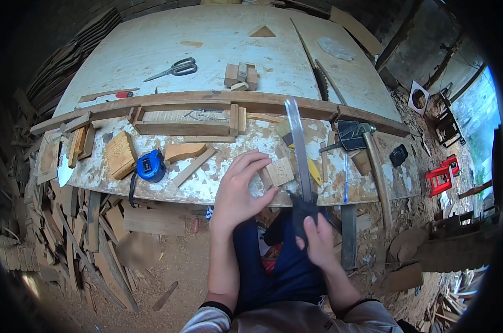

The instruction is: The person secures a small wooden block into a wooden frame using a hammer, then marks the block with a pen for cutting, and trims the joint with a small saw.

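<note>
My left hand (241,190) is at the table's front edge, its fingers and thumb closed around the left side of a small pale wooden block (281,171). In my right hand (317,240) is a long, flat metal blade (300,141) with a dark cloth-like wrap (303,210) at its grip. The blade points up and away from me, just right of the block and apart from it. Beyond the blade lies a paintbrush (285,132), partly covered by it. To its right is a yellow-handled tool (314,171).
A blue tape measure (151,166) and wood pieces (121,155) lie left. A long wooden rail (174,99) crosses the table, with scissors (176,69) and a handsaw (321,80) beyond. At right are a hammer (375,161) and a pen (346,177). Scrap wood (107,266) covers the floor.
</note>
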Demonstrator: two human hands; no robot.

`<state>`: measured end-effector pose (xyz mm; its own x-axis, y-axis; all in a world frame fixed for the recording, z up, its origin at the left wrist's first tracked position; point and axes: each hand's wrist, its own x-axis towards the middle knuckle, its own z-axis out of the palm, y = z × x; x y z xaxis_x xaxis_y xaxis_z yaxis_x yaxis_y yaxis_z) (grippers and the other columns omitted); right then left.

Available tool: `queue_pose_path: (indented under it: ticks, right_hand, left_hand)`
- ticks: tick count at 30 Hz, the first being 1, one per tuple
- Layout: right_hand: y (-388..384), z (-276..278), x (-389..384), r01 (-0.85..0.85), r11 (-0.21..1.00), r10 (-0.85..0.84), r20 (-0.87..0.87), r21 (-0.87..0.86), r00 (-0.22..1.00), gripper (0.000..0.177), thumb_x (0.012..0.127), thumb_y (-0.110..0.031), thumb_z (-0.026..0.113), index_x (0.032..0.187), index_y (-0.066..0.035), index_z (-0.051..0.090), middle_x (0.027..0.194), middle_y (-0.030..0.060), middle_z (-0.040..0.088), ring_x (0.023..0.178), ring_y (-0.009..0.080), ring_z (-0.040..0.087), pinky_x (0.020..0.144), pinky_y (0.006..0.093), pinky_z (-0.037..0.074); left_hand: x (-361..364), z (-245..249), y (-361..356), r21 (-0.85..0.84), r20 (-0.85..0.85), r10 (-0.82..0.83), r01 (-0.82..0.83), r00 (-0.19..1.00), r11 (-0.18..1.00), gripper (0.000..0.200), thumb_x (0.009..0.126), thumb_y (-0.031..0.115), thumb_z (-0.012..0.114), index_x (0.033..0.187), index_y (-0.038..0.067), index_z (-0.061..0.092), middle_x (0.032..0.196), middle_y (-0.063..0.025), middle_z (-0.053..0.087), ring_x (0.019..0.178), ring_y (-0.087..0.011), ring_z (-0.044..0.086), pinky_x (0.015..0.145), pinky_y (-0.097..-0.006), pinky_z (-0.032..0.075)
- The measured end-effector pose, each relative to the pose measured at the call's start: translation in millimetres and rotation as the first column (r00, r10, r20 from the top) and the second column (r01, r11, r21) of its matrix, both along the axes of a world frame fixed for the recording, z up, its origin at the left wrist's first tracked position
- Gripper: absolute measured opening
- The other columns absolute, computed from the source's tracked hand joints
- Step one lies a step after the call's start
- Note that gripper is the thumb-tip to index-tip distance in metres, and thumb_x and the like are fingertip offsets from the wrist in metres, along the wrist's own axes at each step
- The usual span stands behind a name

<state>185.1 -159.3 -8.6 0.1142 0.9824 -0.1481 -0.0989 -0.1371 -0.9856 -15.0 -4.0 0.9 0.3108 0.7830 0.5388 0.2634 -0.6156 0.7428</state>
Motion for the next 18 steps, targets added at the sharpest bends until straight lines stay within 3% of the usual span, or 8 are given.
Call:
queue_pose_path:
  ticks: [2,3,5,8,11,12,15,18]
  right_hand:
    - [-10,-11,-10,0.039,0.996,-0.030,0.110,-0.083,0.993,0.028,0.120,-0.022,0.049,0.131,0.001,0.058,0.083,0.0005,0.062,0.065,0.0074,0.056,0.058,0.0252,0.046]
    - [-15,-18,-11,0.044,0.998,-0.026,0.319,-0.051,0.948,0.027,0.117,-0.018,0.052,0.133,0.003,0.057,0.083,0.0074,0.067,0.064,0.0158,0.062,0.060,0.0319,0.050]
    - [-25,-47,-11,-0.015,0.996,-0.030,0.491,0.088,0.871,0.027,0.113,-0.012,0.053,0.133,0.007,0.055,0.080,0.0141,0.068,0.062,0.0273,0.064,0.060,0.0407,0.052]
    - [-44,-81,-14,0.014,0.987,-0.092,0.497,0.158,0.863,0.031,0.114,-0.010,0.045,0.138,0.007,0.056,0.098,0.0110,0.067,0.075,0.0203,0.065,0.067,0.0317,0.052]
    - [-43,-82,-11,-0.060,0.882,-0.318,0.683,0.468,0.657,0.031,0.112,-0.007,0.045,0.133,0.008,0.061,0.113,0.0202,0.067,0.097,0.0324,0.068,0.085,0.0401,0.055]
    - [-57,-89,-5,-0.057,0.936,-0.219,0.702,0.347,0.678,0.029,0.110,-0.008,0.049,0.128,0.008,0.065,0.127,0.0255,0.062,0.114,0.0379,0.064,0.100,0.0434,0.051]
    - [-52,-73,-13,-0.033,0.903,-0.319,0.721,0.428,0.615,0.030,0.109,-0.009,0.050,0.129,0.008,0.065,0.131,0.0239,0.060,0.113,0.0368,0.064,0.101,0.0409,0.051]
    - [-45,-66,-14,0.020,0.910,-0.297,0.618,0.413,0.728,0.030,0.108,-0.009,0.051,0.128,0.008,0.064,0.131,0.0217,0.058,0.113,0.0343,0.064,0.102,0.0378,0.050]
  left_hand:
    - [-1,1,0,-0.002,-0.003,-0.001,0.001,1.000,1.000,0.052,0.072,0.009,0.092,0.120,-0.001,0.074,0.131,-0.0139,0.071,0.129,-0.0361,0.066,0.110,-0.0444,0.054]
    - [-1,2,-1,-0.003,-0.004,-0.005,0.005,1.000,1.000,0.052,0.071,0.009,0.092,0.119,-0.001,0.074,0.129,-0.0135,0.072,0.128,-0.0356,0.066,0.109,-0.0437,0.055]
    - [-1,4,0,-0.002,0.002,-0.014,0.014,1.000,1.000,0.051,0.070,0.010,0.093,0.117,0.000,0.074,0.126,-0.0123,0.072,0.123,-0.0340,0.067,0.106,-0.0427,0.056]
    - [-3,3,-1,-0.034,-0.002,-0.062,0.062,0.998,0.997,0.053,0.068,0.010,0.095,0.116,0.002,0.076,0.124,-0.0113,0.075,0.119,-0.0310,0.070,0.105,-0.0422,0.055]
    - [-4,4,-1,-0.053,0.001,-0.084,0.084,0.996,0.995,0.053,0.066,0.010,0.096,0.116,0.003,0.078,0.123,-0.0108,0.076,0.117,-0.0294,0.071,0.104,-0.0418,0.055]
    - [-4,4,-1,-0.057,0.005,-0.085,0.085,0.996,0.995,0.053,0.066,0.011,0.097,0.115,0.003,0.078,0.123,-0.0106,0.076,0.116,-0.0292,0.071,0.104,-0.0415,0.055]
    - [-3,3,-1,-0.060,0.000,-0.082,0.081,0.997,0.995,0.054,0.066,0.010,0.097,0.116,0.003,0.078,0.123,-0.0108,0.076,0.117,-0.0296,0.071,0.104,-0.0418,0.055]
    - [-2,1,-1,-0.044,0.003,-0.076,0.076,0.997,0.996,0.056,0.065,0.011,0.097,0.117,0.003,0.078,0.124,-0.0110,0.076,0.118,-0.0307,0.070,0.105,-0.0424,0.055]
